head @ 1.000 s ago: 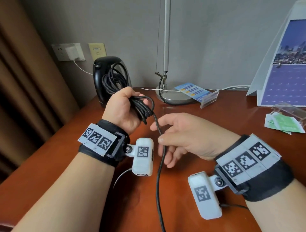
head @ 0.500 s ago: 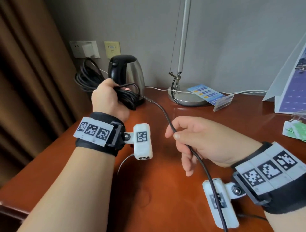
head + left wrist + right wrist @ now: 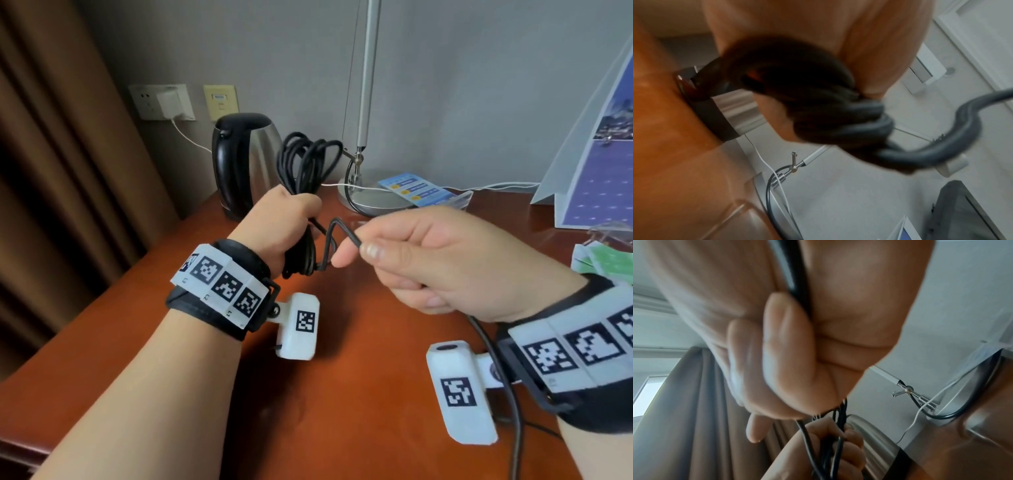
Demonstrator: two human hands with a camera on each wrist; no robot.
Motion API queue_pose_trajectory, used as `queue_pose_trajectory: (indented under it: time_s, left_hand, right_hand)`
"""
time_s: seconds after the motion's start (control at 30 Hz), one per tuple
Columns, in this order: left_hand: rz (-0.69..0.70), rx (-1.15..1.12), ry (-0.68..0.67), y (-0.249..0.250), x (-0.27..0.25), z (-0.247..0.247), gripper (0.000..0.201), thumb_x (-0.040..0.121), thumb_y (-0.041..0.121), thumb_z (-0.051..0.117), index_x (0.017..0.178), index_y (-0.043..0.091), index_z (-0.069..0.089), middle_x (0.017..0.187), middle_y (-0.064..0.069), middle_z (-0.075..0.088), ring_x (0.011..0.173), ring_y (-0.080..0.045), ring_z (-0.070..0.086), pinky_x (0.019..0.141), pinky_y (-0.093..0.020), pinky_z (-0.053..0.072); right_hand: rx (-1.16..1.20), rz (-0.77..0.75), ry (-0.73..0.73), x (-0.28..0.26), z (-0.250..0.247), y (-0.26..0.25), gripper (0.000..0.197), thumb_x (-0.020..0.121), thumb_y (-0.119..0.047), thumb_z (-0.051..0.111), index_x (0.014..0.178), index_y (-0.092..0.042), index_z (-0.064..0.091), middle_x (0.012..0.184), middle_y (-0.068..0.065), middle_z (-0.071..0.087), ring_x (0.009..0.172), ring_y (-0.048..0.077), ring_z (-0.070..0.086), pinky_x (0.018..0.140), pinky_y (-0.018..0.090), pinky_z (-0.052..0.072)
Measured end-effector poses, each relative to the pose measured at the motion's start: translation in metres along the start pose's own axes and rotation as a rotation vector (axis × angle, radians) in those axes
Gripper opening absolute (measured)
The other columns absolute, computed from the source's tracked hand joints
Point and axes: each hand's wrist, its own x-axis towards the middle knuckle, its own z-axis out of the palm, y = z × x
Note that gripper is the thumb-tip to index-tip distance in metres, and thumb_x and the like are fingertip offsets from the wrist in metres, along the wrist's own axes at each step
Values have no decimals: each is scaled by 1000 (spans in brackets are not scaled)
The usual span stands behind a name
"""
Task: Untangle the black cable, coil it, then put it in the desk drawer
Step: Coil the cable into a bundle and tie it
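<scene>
My left hand (image 3: 286,219) grips a bunch of loops of the black cable (image 3: 305,164) above the wooden desk (image 3: 342,394); the loops stand up above the fist and hang below it. In the left wrist view the cable (image 3: 838,116) lies bundled against the palm, blurred. My right hand (image 3: 356,251) pinches the free strand between thumb and forefinger, just right of the left fist. A short kinked piece runs between the hands. The strand passes through the right palm (image 3: 797,288) and trails off the desk's front edge. No drawer is in view.
A steel and black kettle (image 3: 243,161) stands at the back left by wall sockets (image 3: 161,102) with a white charger. A lamp base (image 3: 370,198), a blue card holder (image 3: 424,192), a standing calendar (image 3: 599,154) and green papers (image 3: 603,260) sit behind and right. Brown curtain at left.
My left hand swung the coil from the far left back toward the middle. My right hand rose and closed in on it, bringing the strand up beside the left fist.
</scene>
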Motion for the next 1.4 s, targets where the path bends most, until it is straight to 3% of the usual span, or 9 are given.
queue_pose_trajectory:
  time_s: [0.37,0.57,0.7,0.83,0.93,1.03,1.13,1.3,1.4]
  left_hand:
    - [-90,142,-391,2,-18,25,25,95,18,59,79,2,52,66,-9,49,56,-20,46,50,-28,42]
    - [-252,-15,-510,3,-23,33,26,94,6,55,73,15,43,62,-3,34,42,-12,25,38,-17,28]
    - [-397,-224,-586,4,-24,35,20,92,30,64,85,17,50,75,-3,34,52,-13,17,34,-16,28]
    - [-420,-345,-608,11,-28,40,71,82,83,44,91,13,56,66,-1,49,39,-8,40,34,-15,31]
    - [-381,-345,-666,9,-28,41,89,64,96,47,93,13,56,66,-1,52,41,-9,40,36,-16,31]
    - [-345,-224,-711,1,-30,41,61,57,60,92,89,16,64,70,-1,50,48,-11,38,39,-19,34]
    - [-299,-137,-689,0,-33,46,20,70,15,75,85,11,63,62,0,43,45,-11,39,42,-21,34]
    - [-322,-187,-690,-4,-32,53,64,50,8,66,112,11,52,80,-20,34,48,-18,31,42,-21,35]
    - [-333,-309,-689,1,-31,53,60,56,1,55,115,10,47,85,-16,23,56,-16,20,40,-19,30]
  right_hand:
    - [127,-190,245,9,-1,6,35,100,-26,53,96,7,64,61,10,26,44,15,24,39,23,19]
    - [96,-195,395,11,-10,10,20,103,-9,54,89,1,65,52,4,28,44,15,22,39,21,21]
    - [60,-196,575,15,-18,18,23,104,-12,55,86,-1,65,51,5,29,45,18,22,40,23,22]
    - [-84,-212,694,17,-24,21,23,100,-24,63,83,-10,68,43,0,38,37,16,31,43,26,25]
    - [-146,-223,727,18,-28,24,22,90,-35,63,78,-17,68,42,-13,40,38,5,34,48,24,27]
    - [-275,-235,745,18,-27,25,18,93,-30,68,77,-22,70,44,-17,49,41,4,45,55,24,31]
    - [-365,-248,794,19,-25,25,19,94,-25,72,75,-28,71,48,-17,57,46,0,53,54,16,37]
    - [-443,-232,859,19,-27,25,15,88,-26,79,78,-19,72,58,-6,60,53,-5,55,55,11,38]
    - [-537,-186,867,19,-34,29,19,84,-36,80,82,-22,68,68,2,58,59,9,50,59,29,41]
